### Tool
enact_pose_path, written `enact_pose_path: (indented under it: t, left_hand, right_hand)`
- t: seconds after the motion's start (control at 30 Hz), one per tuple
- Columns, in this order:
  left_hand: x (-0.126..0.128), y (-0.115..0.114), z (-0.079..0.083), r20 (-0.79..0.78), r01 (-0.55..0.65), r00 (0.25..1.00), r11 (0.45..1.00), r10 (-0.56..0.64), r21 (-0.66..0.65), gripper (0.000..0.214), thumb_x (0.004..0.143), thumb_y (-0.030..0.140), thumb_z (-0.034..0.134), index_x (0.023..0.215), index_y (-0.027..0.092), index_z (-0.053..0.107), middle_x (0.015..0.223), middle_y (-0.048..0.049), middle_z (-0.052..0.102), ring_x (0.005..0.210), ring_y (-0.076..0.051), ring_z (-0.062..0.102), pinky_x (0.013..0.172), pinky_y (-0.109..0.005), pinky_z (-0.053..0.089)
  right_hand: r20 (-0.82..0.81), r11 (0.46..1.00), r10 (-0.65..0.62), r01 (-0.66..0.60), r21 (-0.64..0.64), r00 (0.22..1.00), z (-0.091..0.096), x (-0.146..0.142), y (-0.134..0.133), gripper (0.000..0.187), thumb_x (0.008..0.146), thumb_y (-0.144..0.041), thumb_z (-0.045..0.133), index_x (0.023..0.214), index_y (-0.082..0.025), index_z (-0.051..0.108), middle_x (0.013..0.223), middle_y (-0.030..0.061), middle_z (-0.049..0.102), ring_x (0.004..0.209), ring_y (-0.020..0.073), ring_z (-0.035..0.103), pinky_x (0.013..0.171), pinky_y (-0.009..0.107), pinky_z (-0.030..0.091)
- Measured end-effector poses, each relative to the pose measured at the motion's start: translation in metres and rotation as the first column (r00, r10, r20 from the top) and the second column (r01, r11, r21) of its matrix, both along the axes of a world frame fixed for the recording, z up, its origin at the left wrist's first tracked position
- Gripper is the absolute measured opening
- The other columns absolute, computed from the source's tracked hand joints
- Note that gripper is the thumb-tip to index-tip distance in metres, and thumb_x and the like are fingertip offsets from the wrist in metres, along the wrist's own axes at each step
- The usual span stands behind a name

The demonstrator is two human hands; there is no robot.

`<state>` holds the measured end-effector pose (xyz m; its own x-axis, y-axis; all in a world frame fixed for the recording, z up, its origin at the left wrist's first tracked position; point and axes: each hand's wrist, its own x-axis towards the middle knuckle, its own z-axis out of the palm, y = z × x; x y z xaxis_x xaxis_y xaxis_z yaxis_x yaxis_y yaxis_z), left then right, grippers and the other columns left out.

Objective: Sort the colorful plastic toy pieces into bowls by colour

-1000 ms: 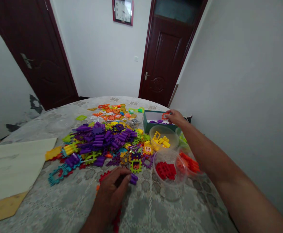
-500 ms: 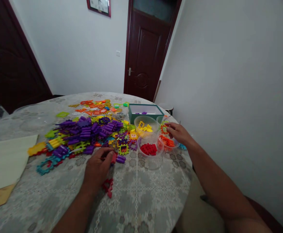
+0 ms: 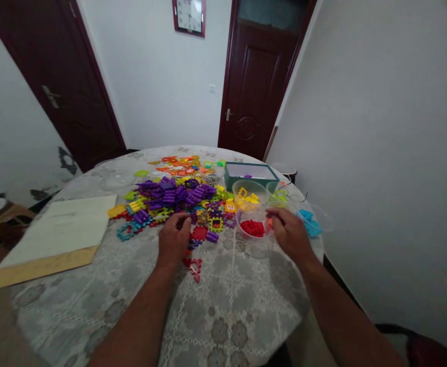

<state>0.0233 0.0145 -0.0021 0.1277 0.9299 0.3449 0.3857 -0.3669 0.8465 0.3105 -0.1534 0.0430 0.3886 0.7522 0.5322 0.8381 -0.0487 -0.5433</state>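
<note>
My left hand [image 3: 173, 238] rests at the near edge of a heap of plastic building pieces, its fingers curled and thumb drawn in. Whatever it may pinch is hidden. Just right of its thumb lie a red square piece [image 3: 199, 233] and a purple ribbed piece [image 3: 212, 237]. My right hand [image 3: 290, 232] is at the bowls, its fingers bent together by the rim of a clear bowl [image 3: 256, 237] of red pieces [image 3: 252, 228]. A bit of orange [image 3: 270, 223] shows under its fingertips. The hand covers most of the bowl behind it.
Purple pieces [image 3: 175, 193] top the mixed heap. Beside the bowls are a green box [image 3: 252, 184], a bowl with yellow pieces [image 3: 248, 198] and blue pieces [image 3: 309, 223]. A red triangular piece [image 3: 195, 268] lies nearer me. Left is a pale board [image 3: 60, 229].
The view has swung left. My right hand, which held an orange-red square frame piece above the orange pieces, has come down and nearer the red bowl; that piece no longer shows.
</note>
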Motion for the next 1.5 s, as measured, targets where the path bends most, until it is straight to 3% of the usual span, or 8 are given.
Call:
enact_pose_path:
  t: [0.1, 0.2, 0.3, 0.43, 0.63, 1.07, 1.27, 1.5]
  left_hand:
    - [-0.001, -0.002, 0.0, -0.108, 0.096, 0.99, 0.99, -0.086, 0.099, 0.026, 0.093, 0.04, 0.061, 0.112, 0.024, 0.07, 0.114, -0.0114, 0.075, 0.111, -0.029, 0.071, 0.104, -0.049, 0.054]
    - [-0.013, -0.008, -0.012, -0.281, 0.254, 0.94, 0.947, -0.194, 0.196, 0.052, 0.088, 0.039, 0.072, 0.138, 0.028, 0.061, 0.139, -0.0139, 0.066, 0.136, -0.033, 0.059, 0.117, -0.055, 0.045]
    - [-0.033, -0.019, -0.033, -0.468, 0.385, 0.843, 0.906, -0.266, 0.179, 0.091, 0.075, 0.039, 0.087, 0.156, 0.024, 0.048, 0.162, -0.0198, 0.048, 0.152, -0.04, 0.043, 0.125, -0.059, 0.036]
    - [-0.051, -0.036, -0.056, -0.631, 0.363, 0.74, 0.928, -0.235, 0.081, 0.127, 0.051, 0.05, 0.1, 0.163, 0.029, 0.041, 0.17, -0.0212, 0.038, 0.157, -0.05, 0.032, 0.124, -0.067, 0.031]
    - [-0.04, -0.04, -0.067, -0.661, 0.284, 0.737, 0.952, -0.142, 0.113, 0.122, 0.059, 0.061, 0.094, 0.163, 0.028, 0.04, 0.169, -0.0236, 0.038, 0.157, -0.052, 0.03, 0.123, -0.07, 0.029]
    - [-0.008, 0.005, -0.054, -0.546, 0.228, 0.835, 0.944, -0.064, 0.237, 0.12, 0.06, 0.059, 0.095, 0.155, 0.009, 0.041, 0.142, -0.0282, 0.057, 0.13, -0.046, 0.056, 0.112, -0.059, 0.044]
    - [-0.01, 0.008, -0.055, -0.486, 0.254, 0.866, 0.941, -0.118, 0.224, 0.113, 0.062, 0.046, 0.094, 0.156, 0.014, 0.04, 0.145, -0.0257, 0.055, 0.135, -0.044, 0.053, 0.113, -0.058, 0.043]
    - [-0.014, 0.013, -0.057, -0.43, 0.411, 0.857, 0.88, -0.284, 0.239, 0.099, 0.068, 0.03, 0.084, 0.157, 0.025, 0.042, 0.146, -0.0162, 0.061, 0.135, -0.038, 0.057, 0.115, -0.054, 0.043]
  right_hand:
    - [0.013, 0.954, 0.294, -0.293, -0.067, 0.956, -0.028, -0.07, 0.013, 0.041, 0.099, -0.019, 0.049, 0.133, -0.024, 0.072, 0.13, 0.0101, 0.075, 0.121, 0.0254, 0.069, 0.109, 0.044, 0.055]
    - [0.086, 0.93, 0.365, -0.359, -0.082, 0.927, -0.058, -0.121, 0.04, 0.051, 0.101, -0.021, 0.048, 0.15, -0.017, 0.058, 0.153, 0.0165, 0.059, 0.145, 0.0287, 0.053, 0.122, 0.051, 0.045]
    - [0.121, 0.952, 0.299, -0.287, -0.105, 0.947, -0.071, -0.144, 0.078, 0.054, 0.102, -0.023, 0.048, 0.155, -0.014, 0.051, 0.159, 0.0184, 0.052, 0.153, 0.0311, 0.043, 0.126, 0.054, 0.039]
    - [0.184, 0.978, 0.125, -0.09, -0.187, 0.975, -0.06, -0.144, 0.126, 0.053, 0.105, -0.032, 0.049, 0.151, -0.007, 0.052, 0.159, 0.0252, 0.05, 0.151, 0.0364, 0.041, 0.126, 0.055, 0.034]
    - [0.256, 0.94, -0.108, 0.182, -0.288, 0.961, -0.048, -0.131, 0.165, 0.045, 0.105, -0.04, 0.052, 0.138, -0.009, 0.06, 0.134, 0.0275, 0.065, 0.129, 0.0386, 0.057, 0.11, 0.054, 0.042]
    - [0.373, 0.948, 0.028, 0.093, -0.303, 0.928, -0.073, -0.146, 0.162, 0.032, 0.108, -0.04, 0.048, 0.114, -0.017, 0.071, 0.115, 0.0152, 0.075, 0.111, 0.0316, 0.063, 0.096, 0.041, 0.044]
    - [0.21, 0.956, 0.106, -0.042, -0.29, 0.972, -0.072, -0.143, 0.151, 0.029, 0.108, -0.033, 0.05, 0.119, -0.019, 0.073, 0.117, 0.0115, 0.077, 0.111, 0.0264, 0.067, 0.099, 0.035, 0.044]
    - [-0.058, 0.979, 0.179, -0.184, -0.084, 0.982, -0.085, -0.147, 0.136, 0.034, 0.103, -0.027, 0.046, 0.115, -0.017, 0.076, 0.112, 0.0124, 0.078, 0.107, 0.0276, 0.068, 0.102, 0.039, 0.046]
